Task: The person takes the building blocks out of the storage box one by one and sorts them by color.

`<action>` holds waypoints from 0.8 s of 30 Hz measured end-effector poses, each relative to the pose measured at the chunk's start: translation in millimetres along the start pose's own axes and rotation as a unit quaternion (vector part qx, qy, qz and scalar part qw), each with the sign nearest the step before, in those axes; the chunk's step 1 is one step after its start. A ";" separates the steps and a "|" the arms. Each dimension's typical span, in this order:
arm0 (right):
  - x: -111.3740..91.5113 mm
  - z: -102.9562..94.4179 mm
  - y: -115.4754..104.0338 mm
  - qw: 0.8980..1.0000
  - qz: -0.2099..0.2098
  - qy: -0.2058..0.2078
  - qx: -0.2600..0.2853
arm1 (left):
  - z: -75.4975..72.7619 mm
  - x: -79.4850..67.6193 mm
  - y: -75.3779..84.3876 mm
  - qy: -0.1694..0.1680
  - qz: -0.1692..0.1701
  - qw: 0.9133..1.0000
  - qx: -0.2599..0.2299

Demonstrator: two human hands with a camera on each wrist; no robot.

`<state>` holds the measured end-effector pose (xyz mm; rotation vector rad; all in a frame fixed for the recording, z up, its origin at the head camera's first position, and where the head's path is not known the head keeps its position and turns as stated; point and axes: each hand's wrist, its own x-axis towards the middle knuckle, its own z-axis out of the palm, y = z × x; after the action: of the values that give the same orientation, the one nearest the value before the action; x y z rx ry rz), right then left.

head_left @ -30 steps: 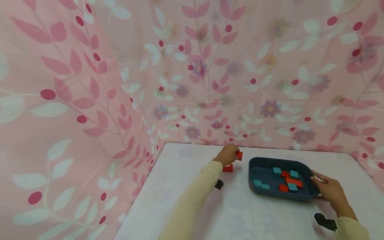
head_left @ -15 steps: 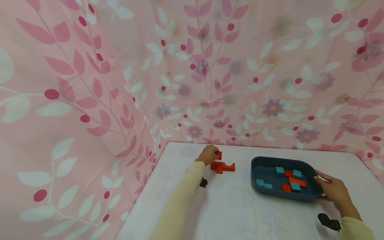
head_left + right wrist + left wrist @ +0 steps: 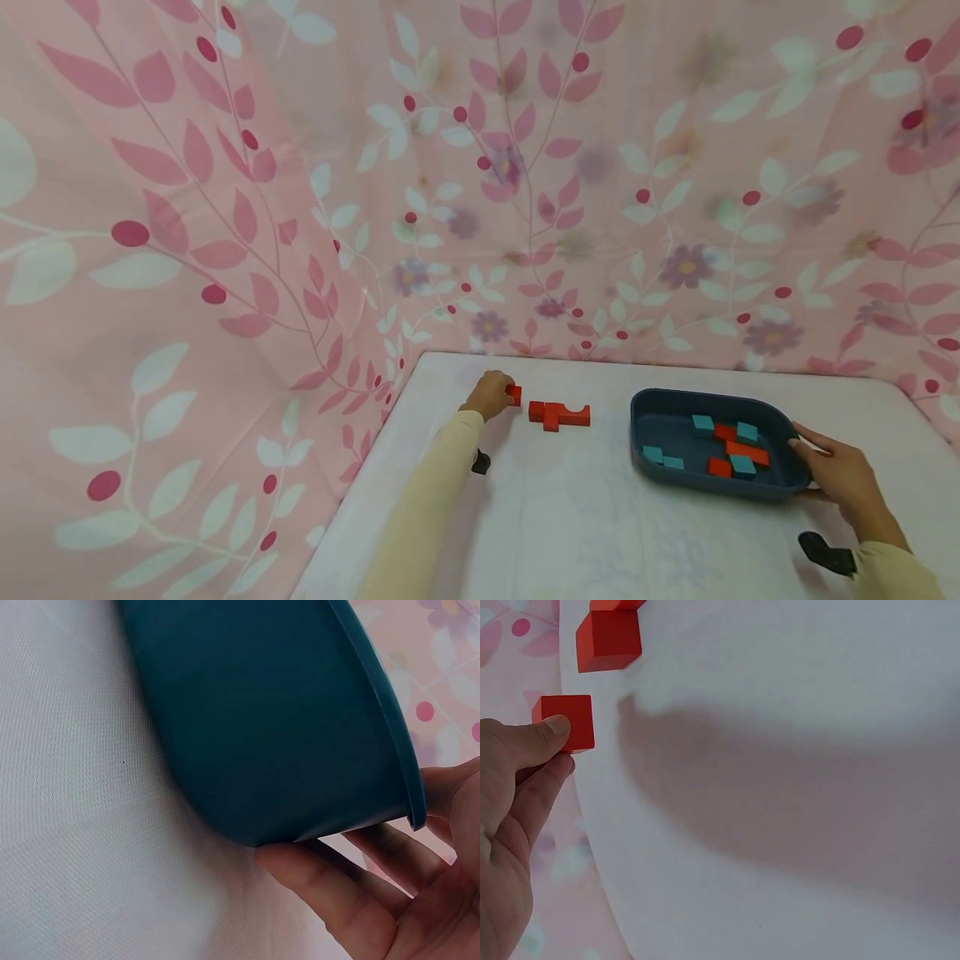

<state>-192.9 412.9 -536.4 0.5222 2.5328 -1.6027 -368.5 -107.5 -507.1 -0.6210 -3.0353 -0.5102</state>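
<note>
My left hand [image 3: 489, 395] pinches a small red cube block [image 3: 514, 396] between thumb and fingers, just left of a joined group of red blocks [image 3: 551, 417] on the table. That group includes a piece with a curved notch in its top. In the left wrist view, the thumb lies across the face of the held cube [image 3: 581, 724], apart from another red block [image 3: 609, 641]. My right hand [image 3: 843, 475] grips the right end of a dark blue tray [image 3: 708, 491]. Seen from the right wrist, its fingers [image 3: 322, 889] curl under the tray's end wall [image 3: 277, 727].
Several teal blocks [image 3: 702, 425] and red blocks [image 3: 747, 453] lie inside the tray. A white cloth [image 3: 570, 517] covers the table. Pink floral fabric [image 3: 510, 217] hangs along the table's back edge, with more on the left side.
My left hand has carried the red cube leftward, from near the tray past the red block group, and slightly lower. The right hand keeps its hold on the tray, which stays in place.
</note>
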 end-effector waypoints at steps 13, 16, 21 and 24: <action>0.3 0.5 1.1 1.000 0.011 0.005 0.007 | 24.8 -7.7 -2.8 -0.013 -0.011 0.999 -0.044; 0.6 1.5 0.6 1.000 0.010 0.009 0.005 | 27.9 -5.4 -1.8 -0.016 -0.014 0.999 -0.035; 0.8 1.3 0.2 1.000 0.008 0.008 0.004 | 29.2 -2.8 0.0 -0.021 -0.022 0.999 -0.030; 0.2 0.7 0.5 1.000 0.004 0.003 0.004 | 28.9 -2.7 1.3 -0.023 -0.022 0.999 -0.037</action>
<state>-193.0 412.5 -537.2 0.5376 2.5280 -1.6108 -363.7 -98.3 -534.2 -0.5775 -3.0923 -0.6205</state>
